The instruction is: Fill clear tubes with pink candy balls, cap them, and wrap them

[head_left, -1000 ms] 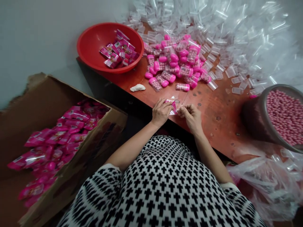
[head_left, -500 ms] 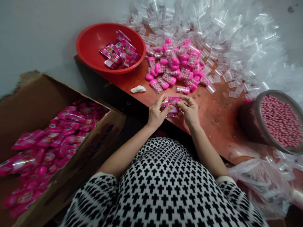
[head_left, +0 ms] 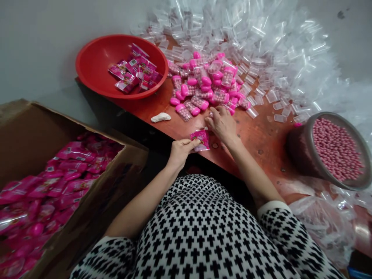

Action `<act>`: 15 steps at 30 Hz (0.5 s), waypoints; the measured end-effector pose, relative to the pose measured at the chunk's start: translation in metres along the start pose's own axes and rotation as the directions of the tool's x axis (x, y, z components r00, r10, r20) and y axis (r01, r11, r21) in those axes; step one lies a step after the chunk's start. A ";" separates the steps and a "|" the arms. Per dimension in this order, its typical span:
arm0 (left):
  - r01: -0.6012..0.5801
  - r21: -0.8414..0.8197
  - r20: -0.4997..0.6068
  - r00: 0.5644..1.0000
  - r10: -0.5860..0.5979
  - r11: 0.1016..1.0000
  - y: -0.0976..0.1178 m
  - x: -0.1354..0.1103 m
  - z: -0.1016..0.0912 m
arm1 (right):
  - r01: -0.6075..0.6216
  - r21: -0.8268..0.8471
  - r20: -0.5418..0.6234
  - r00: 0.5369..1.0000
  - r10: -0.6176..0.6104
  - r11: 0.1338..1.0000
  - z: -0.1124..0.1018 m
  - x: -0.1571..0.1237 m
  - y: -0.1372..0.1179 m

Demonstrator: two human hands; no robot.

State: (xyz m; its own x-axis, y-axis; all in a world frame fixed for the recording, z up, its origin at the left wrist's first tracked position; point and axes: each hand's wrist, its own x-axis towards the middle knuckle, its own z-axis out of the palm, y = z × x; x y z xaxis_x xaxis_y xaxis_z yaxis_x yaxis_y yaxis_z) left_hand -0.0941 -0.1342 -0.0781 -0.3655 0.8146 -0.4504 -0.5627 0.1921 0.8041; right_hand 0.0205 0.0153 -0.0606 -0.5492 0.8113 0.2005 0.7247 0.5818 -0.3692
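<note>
My left hand (head_left: 180, 154) pinches a flat pink printed plastic bag (head_left: 204, 136) between thumb and fingers, over the table's front edge. My right hand (head_left: 223, 124) reaches to the near side of a pile of clear tubes (head_left: 199, 103) with bright pink caps and pink candy balls inside. Its fingers are closed on one candy tube (head_left: 211, 114), mostly covered by the hand.
A red bowl (head_left: 93, 77) holding pink bags stands at the table's left. Below it, a cardboard box (head_left: 17, 116) contains many filled pink bags. Empty clear tubes (head_left: 273, 62) are heaped behind. A bucket (head_left: 302, 143) of pink balls stands right, above a plastic bag (head_left: 322, 221). A white lump (head_left: 161, 117) lies nearby.
My right hand has let go of the pink bag and moved forward to a tube at the pile's near side. My left hand keeps the bag, slightly left and lower. The view has shifted.
</note>
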 end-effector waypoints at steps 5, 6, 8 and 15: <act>0.019 -0.117 -0.055 0.998 -0.025 0.993 0.008 -0.003 -0.002 | 0.161 -0.115 0.142 0.979 -0.144 0.980 0.004 -0.003 0.022; 0.029 -0.139 -0.069 0.997 -0.039 0.990 0.010 -0.002 -0.004 | 0.210 -0.057 0.159 0.967 -0.199 0.976 0.002 -0.012 0.029; 0.046 -0.181 -0.090 0.994 -0.063 0.982 0.012 0.000 -0.006 | 0.273 0.062 0.137 0.950 -0.279 0.960 -0.003 -0.033 0.044; 0.045 -0.316 -0.089 0.993 -0.077 0.948 0.012 0.004 -0.001 | -0.173 0.050 -0.138 0.974 0.178 0.984 -0.029 -0.068 0.052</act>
State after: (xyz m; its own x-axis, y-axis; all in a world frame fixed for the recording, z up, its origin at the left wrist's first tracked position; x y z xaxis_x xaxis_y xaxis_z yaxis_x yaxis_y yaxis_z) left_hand -0.1033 -0.1290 -0.0706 -0.3854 0.7457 -0.5435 -0.7843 0.0456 0.6187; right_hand 0.1074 -0.0079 -0.0675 -0.3484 0.9020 0.2550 0.7869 0.4293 -0.4433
